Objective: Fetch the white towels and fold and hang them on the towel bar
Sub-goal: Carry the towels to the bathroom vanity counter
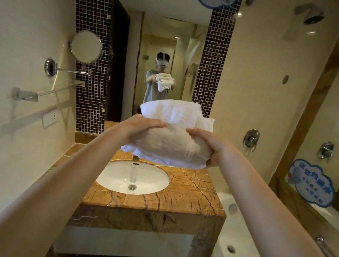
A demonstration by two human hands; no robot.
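We hold the white towels (172,135) in the air above the far edge of the marble counter (196,191), over the back of the sink (133,178) and in front of the mirror (169,27). Our left hand (145,127) grips the bundle's left end and our right hand (210,148) grips its right end. The fingers of both hands curl over the top of the cloth, and the thumbs are hidden beneath.

The bundle is a loose stack of folded terry. The layers suggest more than one towel, though we cannot count them. Its long axis runs from hand to hand, roughly parallel to the counter's far edge. The layers lie about level, and a loose corner droops at the lower left.

We judge it soft, light and limp. It will sag wherever it is unsupported and the layers can slide apart, so a hold at both ends, pinching all the layers together, suits it best. The towel bar (46,92) is on the wall beyond the counter's left edge, well apart from the towels, with nothing hanging on it.
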